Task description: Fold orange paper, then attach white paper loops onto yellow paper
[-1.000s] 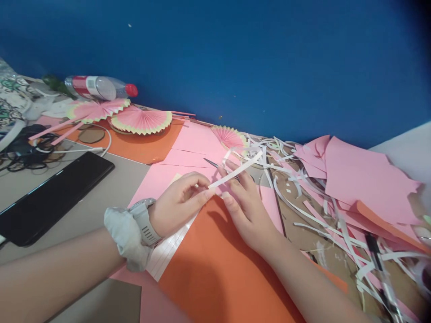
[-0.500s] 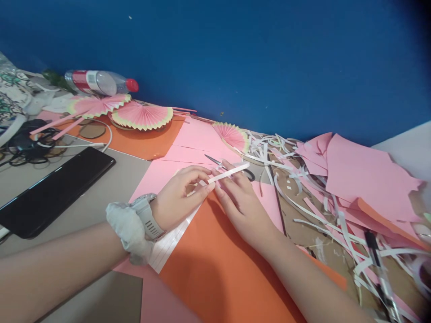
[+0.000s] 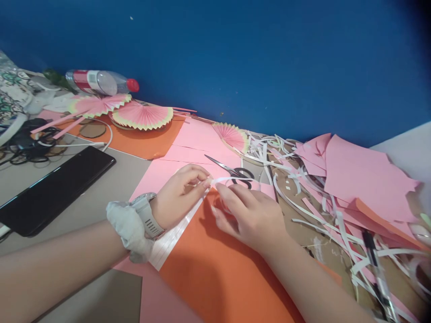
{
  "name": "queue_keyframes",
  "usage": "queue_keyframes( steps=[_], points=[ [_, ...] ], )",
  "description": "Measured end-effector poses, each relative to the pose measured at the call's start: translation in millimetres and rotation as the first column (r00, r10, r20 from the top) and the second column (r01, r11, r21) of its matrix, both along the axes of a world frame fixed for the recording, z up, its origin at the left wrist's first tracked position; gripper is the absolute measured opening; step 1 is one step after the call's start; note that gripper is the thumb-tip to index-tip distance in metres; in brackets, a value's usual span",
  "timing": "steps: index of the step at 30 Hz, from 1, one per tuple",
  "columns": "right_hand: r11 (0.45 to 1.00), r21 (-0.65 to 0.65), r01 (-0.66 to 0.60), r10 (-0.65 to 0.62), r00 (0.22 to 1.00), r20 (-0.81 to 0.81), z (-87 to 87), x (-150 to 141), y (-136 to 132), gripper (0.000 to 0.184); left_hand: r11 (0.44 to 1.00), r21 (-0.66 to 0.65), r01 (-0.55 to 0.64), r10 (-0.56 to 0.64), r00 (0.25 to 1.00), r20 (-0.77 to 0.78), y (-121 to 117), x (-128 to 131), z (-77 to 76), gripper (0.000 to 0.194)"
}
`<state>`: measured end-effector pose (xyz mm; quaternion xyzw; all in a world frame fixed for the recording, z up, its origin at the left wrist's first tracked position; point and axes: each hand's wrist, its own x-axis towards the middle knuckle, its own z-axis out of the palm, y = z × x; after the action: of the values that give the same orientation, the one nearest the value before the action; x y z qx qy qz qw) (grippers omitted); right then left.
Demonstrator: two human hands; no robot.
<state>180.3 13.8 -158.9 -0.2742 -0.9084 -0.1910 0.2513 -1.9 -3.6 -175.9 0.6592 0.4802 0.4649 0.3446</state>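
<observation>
My left hand (image 3: 183,193), with a grey watch and a pale scrunchie at the wrist, pinches one end of a narrow white strip (image 3: 232,178) between thumb and fingers. The strip stretches to the right above the scissors handles. Just below it is my right hand (image 3: 251,215), fingers curled and thumb apart from them, with nothing visible between. Beneath both hands lies an orange sheet (image 3: 215,264). White, lined strips (image 3: 171,244) run along its left edge, partly hidden by my left hand. Black-handled scissors (image 3: 235,172) lie behind my hands on pink paper (image 3: 191,157).
Folded pink paper fans (image 3: 143,116) and a plastic bottle (image 3: 101,82) lie by the blue wall. A black phone (image 3: 57,190) is at left. To the right are white paper scraps (image 3: 313,208), pink sheets (image 3: 367,179) and a pen (image 3: 377,269).
My right hand has moved right and down, away from my left fingertips, and its fingers have curled. The white strip now lies flatter, and more of the scissors shows.
</observation>
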Motion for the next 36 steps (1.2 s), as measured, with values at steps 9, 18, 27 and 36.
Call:
queue_keyframes(
  steps=[9,18,27,36],
  points=[
    [0.977,-0.211,-0.019,-0.008,0.992,-0.124,10.8,2,0,0.036,0.999,0.041,0.01,-0.007,0.997,-0.082,-6,0,5.2,0.016],
    [0.579,-0.813,-0.052,-0.155,0.973,-0.173,32.3,1,12,0.022,0.999,0.053,0.007,0.0,0.99,-0.144,-7,1,5.8,0.017],
    [0.495,-0.869,-0.012,-0.113,0.99,-0.079,54.7,8,8,0.017,0.995,0.104,0.002,0.015,0.986,-0.164,-12,-1,11.2,0.024],
    [0.889,-0.455,0.051,-0.027,0.998,0.06,67.6,14,-3,0.02,0.995,0.072,-0.066,0.073,0.992,-0.1,-12,-1,10.5,0.03]
  ],
)
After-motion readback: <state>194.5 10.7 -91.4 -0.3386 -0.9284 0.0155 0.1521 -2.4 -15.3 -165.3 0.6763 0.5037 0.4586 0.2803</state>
